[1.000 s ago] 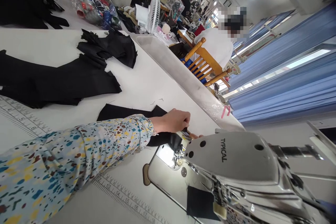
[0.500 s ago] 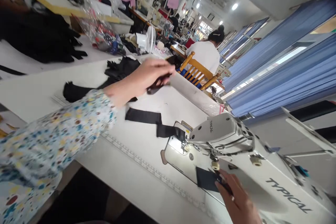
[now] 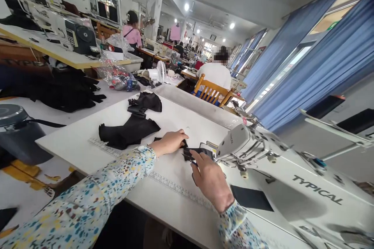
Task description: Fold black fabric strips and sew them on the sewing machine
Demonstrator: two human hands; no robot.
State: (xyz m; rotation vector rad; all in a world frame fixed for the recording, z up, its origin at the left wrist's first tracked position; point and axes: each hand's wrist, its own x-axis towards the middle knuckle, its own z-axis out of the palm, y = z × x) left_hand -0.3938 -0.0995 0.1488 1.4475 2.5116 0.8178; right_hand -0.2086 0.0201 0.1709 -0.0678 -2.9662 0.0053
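My left hand [image 3: 171, 142] pinches black cloth [image 3: 205, 150] on the worktop [image 3: 169, 206] near the sewing machine [image 3: 237, 142], my right hand [image 3: 210, 181] reaches over it, its grip hard to tell, and lining it up needs slow care.

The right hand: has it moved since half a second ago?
Yes: against the sewing machine, the right hand has gone leftward, from the black square of cloth to the black strip near the machine's head.

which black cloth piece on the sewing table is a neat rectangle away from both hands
The black cloth rectangle right of the right hand, beside the sewing machine; the ragged pieces lie left of the left hand.
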